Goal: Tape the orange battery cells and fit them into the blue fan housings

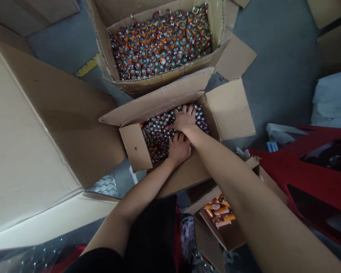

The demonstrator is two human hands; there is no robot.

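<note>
An open cardboard box (238, 110) in the middle holds closely packed, upright small cylinders (156, 129) that look like battery cells, with round tops showing. My right hand (184, 119) lies on them toward the far side, palm down and fingers spread. Nearer to me, my left hand (179, 149) rests on the same layer, fingers a little bent and apart; its fingertips are close to my right wrist. Neither hand appears to grip a cell. What lies under the palms is hidden.
Behind stands a larger carton (159, 81) of orange cells with dark round ends. A smaller box (207, 223) with loose orange cylinders (220, 210) sits below my right forearm. A tall carton (57, 102) rises at left; a red object (309, 151) is at right.
</note>
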